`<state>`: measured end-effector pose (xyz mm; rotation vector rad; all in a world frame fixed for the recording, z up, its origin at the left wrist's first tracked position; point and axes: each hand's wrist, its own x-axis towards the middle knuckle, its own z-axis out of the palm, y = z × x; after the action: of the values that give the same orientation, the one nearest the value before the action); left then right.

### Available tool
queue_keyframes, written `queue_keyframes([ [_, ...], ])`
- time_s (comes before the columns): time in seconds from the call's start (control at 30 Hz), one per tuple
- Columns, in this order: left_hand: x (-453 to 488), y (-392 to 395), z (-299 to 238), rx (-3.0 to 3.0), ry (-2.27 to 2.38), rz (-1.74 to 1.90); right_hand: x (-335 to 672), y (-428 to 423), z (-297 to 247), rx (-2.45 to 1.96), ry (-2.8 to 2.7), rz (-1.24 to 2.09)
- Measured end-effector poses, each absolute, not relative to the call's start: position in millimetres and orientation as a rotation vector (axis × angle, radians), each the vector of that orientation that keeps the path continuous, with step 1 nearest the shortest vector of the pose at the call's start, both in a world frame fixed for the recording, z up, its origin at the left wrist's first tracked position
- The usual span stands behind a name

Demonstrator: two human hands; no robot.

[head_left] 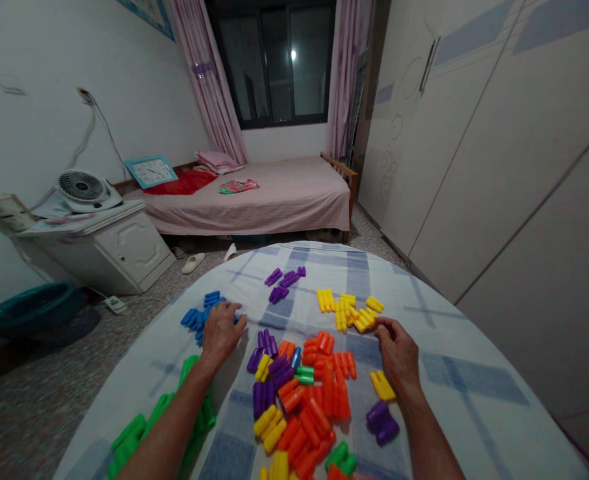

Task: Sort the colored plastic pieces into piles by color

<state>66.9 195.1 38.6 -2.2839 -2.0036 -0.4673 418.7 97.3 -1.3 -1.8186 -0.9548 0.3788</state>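
A round table under a white cloth with blue checks [474, 373] carries several heaps of ribbed plastic toy blocks. My left hand [221, 333] rests against the blue blocks [197, 319], its fingers curled over their right end. My right hand [397, 353] reaches to the yellow blocks [364, 321], with its fingertips at their near edge. Orange blocks [324, 393] lie in a large heap between my hands, mixed with purple blocks [264, 393] and a few yellow ones. Green blocks [194, 407] lie partly hidden under my left forearm.
More purple blocks [284, 281] lie at the far side of the table. Beyond it stand a white cabinet [124, 250] with a fan [84, 188] and a pink-sheeted bed [274, 207]. A white wardrobe [499, 160] runs along the right side.
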Motion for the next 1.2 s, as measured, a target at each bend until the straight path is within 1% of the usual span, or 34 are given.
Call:
queue_keyframes([
  [0.23, 98, 177, 40, -2.761, -2.140, -0.361, 418, 98, -2, -1.827, -0.946, 0.390],
  [0.37, 105, 178, 43, -2.920, -2.142, -0.424, 419, 98, -3, -1.837, -0.942, 0.392],
  [0.53, 107, 178, 43, -2.947, -2.174, -0.522, 419, 98, -2, -1.833, -0.955, 0.394],
  [0.6, 107, 180, 42, -2.979, -2.197, -0.649, 418, 97, -1, -1.829, -0.959, 0.388],
  [0.73, 110, 192, 42, -2.922, -2.269, -1.084, 418, 97, 1, -1.837, -0.954, 0.388],
  [0.93, 127, 220, 38, -2.612, -2.510, -1.704, 418, 97, 0, -1.840, -0.954, 0.387],
  [1.0, 131, 223, 37, -2.453, -2.520, -1.798, 419, 98, -2, -1.830, -0.966, 0.372],
  [1.1, 130, 217, 36, -2.393, -2.459, -1.671, 419, 98, -3, -1.824, -0.963, 0.363],
  [1.2, 121, 201, 34, -2.672, -2.377, -1.405, 419, 98, -4, -1.825, -0.962, 0.364],
])
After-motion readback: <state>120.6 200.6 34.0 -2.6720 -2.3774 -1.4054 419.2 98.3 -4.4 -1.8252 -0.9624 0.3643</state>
